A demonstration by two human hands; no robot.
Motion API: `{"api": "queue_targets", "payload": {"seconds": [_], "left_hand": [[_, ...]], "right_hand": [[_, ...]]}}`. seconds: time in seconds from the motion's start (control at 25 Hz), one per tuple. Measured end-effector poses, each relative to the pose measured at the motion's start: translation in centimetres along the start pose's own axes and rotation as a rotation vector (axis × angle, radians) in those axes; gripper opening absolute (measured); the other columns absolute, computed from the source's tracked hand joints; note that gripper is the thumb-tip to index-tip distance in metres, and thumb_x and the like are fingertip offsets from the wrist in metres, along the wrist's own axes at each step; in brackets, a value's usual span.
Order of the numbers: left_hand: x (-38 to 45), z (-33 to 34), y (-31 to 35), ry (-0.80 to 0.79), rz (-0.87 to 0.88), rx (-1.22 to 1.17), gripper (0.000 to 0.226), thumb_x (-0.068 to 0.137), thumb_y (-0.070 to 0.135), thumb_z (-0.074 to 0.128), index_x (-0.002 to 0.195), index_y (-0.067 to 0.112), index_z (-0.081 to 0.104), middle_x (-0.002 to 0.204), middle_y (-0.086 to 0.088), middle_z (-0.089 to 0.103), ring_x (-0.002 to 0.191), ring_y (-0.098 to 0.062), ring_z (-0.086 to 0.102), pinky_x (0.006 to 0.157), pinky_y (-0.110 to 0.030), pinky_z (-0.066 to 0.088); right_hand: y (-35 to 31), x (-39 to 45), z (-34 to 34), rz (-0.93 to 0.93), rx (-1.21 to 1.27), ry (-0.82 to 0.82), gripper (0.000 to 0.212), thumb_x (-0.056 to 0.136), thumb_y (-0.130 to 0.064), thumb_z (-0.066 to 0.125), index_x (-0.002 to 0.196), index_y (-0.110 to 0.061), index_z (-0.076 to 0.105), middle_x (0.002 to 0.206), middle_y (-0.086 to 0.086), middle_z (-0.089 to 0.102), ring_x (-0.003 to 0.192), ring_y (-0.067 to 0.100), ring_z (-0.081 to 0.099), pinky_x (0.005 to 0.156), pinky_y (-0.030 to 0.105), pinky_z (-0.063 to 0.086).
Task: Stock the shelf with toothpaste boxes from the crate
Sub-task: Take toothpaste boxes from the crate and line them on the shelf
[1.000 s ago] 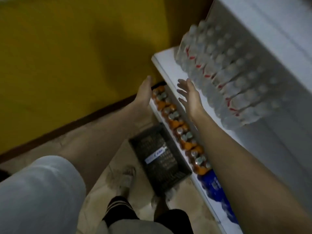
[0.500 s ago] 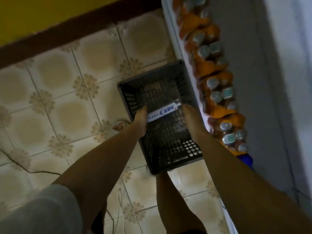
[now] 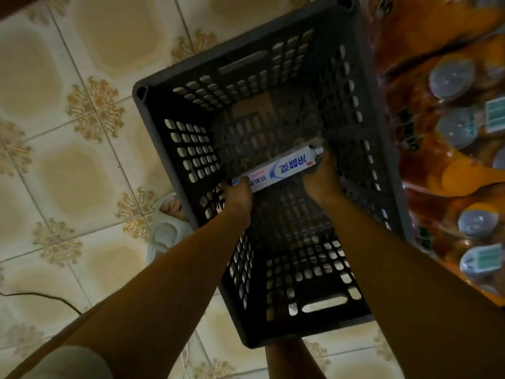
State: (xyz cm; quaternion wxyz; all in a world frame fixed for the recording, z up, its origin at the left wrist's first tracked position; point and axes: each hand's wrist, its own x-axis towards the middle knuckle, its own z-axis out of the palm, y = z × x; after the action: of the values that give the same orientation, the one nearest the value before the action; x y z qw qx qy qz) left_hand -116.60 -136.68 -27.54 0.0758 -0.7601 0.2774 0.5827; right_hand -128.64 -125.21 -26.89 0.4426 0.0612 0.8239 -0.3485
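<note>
A dark slotted plastic crate stands on the tiled floor, seen from above. Inside it lies one white and blue toothpaste box, slanting up to the right. My left hand grips the box's lower left end. My right hand holds its upper right end, fingers curled round it. Both forearms reach down into the crate. Apart from this box, only the crate's bare slotted bottom shows.
Shrink-wrapped packs of orange drink bottles fill the low shelf right beside the crate. A foot in a pale sandal stands at the crate's left wall. A thin dark cable crosses the patterned floor tiles at lower left.
A second ago both hands were raised and open near the upper shelf. They dropped into the crate and took hold of the box's two ends; the camera has come much closer.
</note>
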Motion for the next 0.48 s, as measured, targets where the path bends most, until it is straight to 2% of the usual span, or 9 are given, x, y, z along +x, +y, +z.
{"api": "queue_targets", "payload": {"seconds": [0.04,0.08,0.12,0.16,0.24,0.32,0.4,0.48], "left_hand": [[0.0,0.1,0.1,0.003,0.014,-0.007,0.067,0.091,0.023,0.059,0.15,0.016,0.029,0.142,-0.013,0.046,0.124,-0.035,0.049,0.107,-0.05,0.041],[0.0,0.2,0.2,0.006,0.025,-0.009,0.063,0.092,0.02,0.058,0.148,0.015,0.032,0.141,-0.013,0.047,0.123,-0.034,0.05,0.107,-0.05,0.042],[0.0,0.3,0.2,0.008,0.028,-0.001,0.059,0.092,0.017,0.058,0.147,0.013,0.034,0.139,-0.013,0.048,0.122,-0.034,0.051,0.106,-0.049,0.042],[0.0,0.5,0.2,0.005,0.037,0.013,0.057,0.092,0.015,0.058,0.145,0.013,0.036,0.138,-0.012,0.049,0.121,-0.034,0.052,0.106,-0.049,0.043],[0.1,0.8,0.2,-0.003,0.051,0.113,0.061,0.09,0.011,0.062,0.145,0.013,0.037,0.141,-0.014,0.047,0.123,-0.034,0.051,0.106,-0.046,0.044],[0.2,0.9,0.4,-0.011,0.057,0.331,0.072,0.086,0.009,0.066,0.148,0.016,0.031,0.146,-0.016,0.039,0.128,-0.036,0.046,0.106,-0.042,0.043],[0.4,0.9,0.6,-0.023,0.079,0.535,0.076,0.085,0.007,0.067,0.149,0.017,0.027,0.15,-0.017,0.03,0.133,-0.036,0.04,0.108,-0.043,0.04],[0.4,1.0,0.4,-0.031,0.135,0.705,0.075,0.084,0.005,0.069,0.146,0.016,0.028,0.153,-0.018,0.017,0.135,-0.038,0.037,0.11,-0.045,0.04]], "right_hand": [[-0.5,0.4,0.2,0.014,0.011,0.014,0.072,0.09,0.009,0.052,0.151,-0.011,0.022,0.141,0.016,0.045,0.118,0.022,0.05,0.108,0.043,0.041],[-0.7,0.8,0.3,0.034,-0.003,0.023,0.071,0.09,0.011,0.049,0.152,-0.01,0.021,0.138,0.016,0.048,0.113,0.021,0.051,0.098,0.051,0.048],[-0.9,1.1,0.4,0.065,-0.022,0.023,0.071,0.092,0.011,0.046,0.153,-0.012,0.019,0.136,0.013,0.049,0.112,0.021,0.052,0.105,0.032,0.042],[-0.8,1.4,0.5,0.103,-0.033,0.017,0.071,0.093,0.011,0.044,0.154,-0.015,0.017,0.136,0.011,0.049,0.116,0.022,0.052,0.089,0.022,0.039],[-0.8,1.6,0.3,0.113,-0.002,0.015,0.066,0.095,0.009,0.042,0.153,-0.018,0.025,0.136,0.009,0.048,0.122,0.024,0.051,0.09,0.022,0.041],[-0.9,1.8,0.2,0.074,-0.018,0.021,0.054,0.095,0.01,0.042,0.145,-0.01,0.04,0.127,0.004,0.044,0.115,0.018,0.05,0.088,0.017,0.042],[-0.8,2.1,0.0,0.065,-0.036,0.02,0.046,0.094,0.011,0.042,0.137,-0.003,0.047,0.131,0.007,0.04,0.113,0.018,0.05,0.081,0.007,0.041],[-0.8,2.3,0.0,0.033,-0.039,0.019,0.046,0.094,0.013,0.041,0.137,-0.002,0.042,0.127,0.009,0.045,0.106,0.017,0.052,0.065,0.001,0.043]]}}
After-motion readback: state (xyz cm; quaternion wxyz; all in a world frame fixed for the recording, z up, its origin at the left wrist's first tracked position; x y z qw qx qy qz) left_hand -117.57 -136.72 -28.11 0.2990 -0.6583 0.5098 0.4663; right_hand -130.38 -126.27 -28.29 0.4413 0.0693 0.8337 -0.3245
